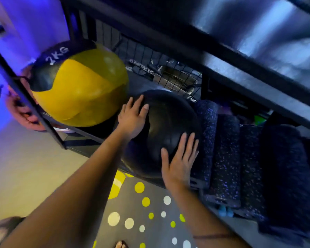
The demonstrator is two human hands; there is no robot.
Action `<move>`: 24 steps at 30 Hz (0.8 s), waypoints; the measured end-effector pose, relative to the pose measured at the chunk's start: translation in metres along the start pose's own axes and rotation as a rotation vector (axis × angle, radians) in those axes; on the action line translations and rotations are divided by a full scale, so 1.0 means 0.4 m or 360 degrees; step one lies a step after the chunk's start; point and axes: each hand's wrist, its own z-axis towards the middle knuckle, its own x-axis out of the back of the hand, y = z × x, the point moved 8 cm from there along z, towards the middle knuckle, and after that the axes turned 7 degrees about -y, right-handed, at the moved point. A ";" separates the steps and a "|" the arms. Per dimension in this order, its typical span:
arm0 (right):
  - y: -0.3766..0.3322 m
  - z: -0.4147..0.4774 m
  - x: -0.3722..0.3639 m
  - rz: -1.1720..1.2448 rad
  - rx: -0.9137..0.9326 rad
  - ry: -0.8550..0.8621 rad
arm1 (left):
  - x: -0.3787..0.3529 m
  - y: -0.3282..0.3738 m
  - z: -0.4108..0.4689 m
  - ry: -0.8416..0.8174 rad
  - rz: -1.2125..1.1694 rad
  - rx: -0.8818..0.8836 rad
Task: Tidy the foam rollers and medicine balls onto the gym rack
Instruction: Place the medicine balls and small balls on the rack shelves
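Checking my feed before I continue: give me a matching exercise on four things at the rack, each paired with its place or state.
Things:
1. yellow ball
2. black ball
3. speckled foam rollers
4. dotted floor mat

Descriptions:
A. lying side by side at the shelf's right
B. under both flat palms, left hand and right hand
C. below the rack's front edge
D. marked 2KG, at the shelf's left end

Pairs: 1-D, 2-B, 3-A, 4-C
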 end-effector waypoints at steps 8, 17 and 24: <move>0.040 0.361 0.056 -0.0166 -0.0390 -0.0278 | -0.093 -0.035 -0.146 0.0150 0.0211 -0.0392; -0.059 0.321 0.064 -0.0410 -0.0593 0.0013 | -0.065 -0.053 -0.107 -0.0095 0.0457 -0.0217; -0.379 -0.018 -0.063 -0.0265 0.0017 0.0604 | 0.167 -0.438 -0.275 0.0256 -0.0816 -0.0095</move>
